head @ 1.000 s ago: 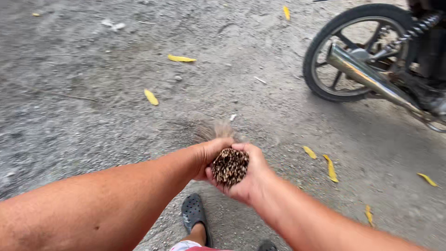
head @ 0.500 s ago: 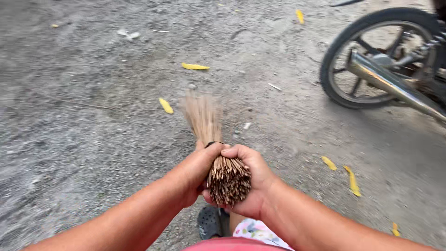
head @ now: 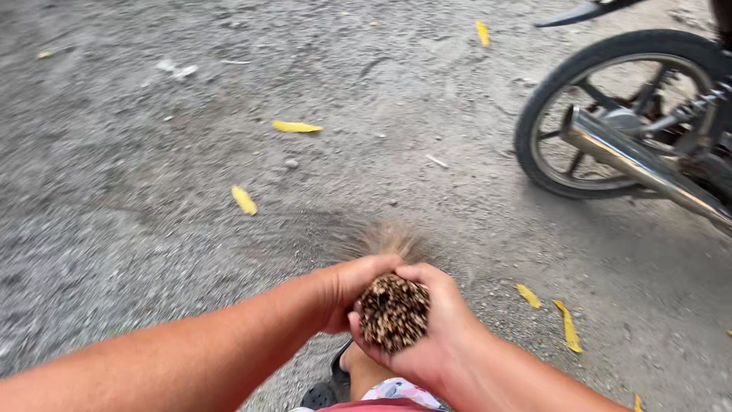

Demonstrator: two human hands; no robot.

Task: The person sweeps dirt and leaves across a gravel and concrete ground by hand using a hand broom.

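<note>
Hands clasped round a stick broom, its cut end facing the camera.

Left hand (head: pixel 347 294) and right hand (head: pixel 435 324) both have their fingers curled tight about the bundled broom (head: pixel 393 311), probably to keep the loose sticks together. Its long axis runs away and downward, the bristle tips (head: pixel 385 240) blurred on the gravel ground (head: pixel 152 191). Beyond lie yellow leaves (head: pixel 244 200); a motorcycle wheel (head: pixel 610 114) stands toward the far right corner.

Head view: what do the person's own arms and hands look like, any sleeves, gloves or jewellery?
Both arms are bare as far as the frame shows, with no sleeves in view. The left hand and the right hand wear no gloves. No rings, watch or wristbands are visible. The forearms look thick and lightly haired.
</note>
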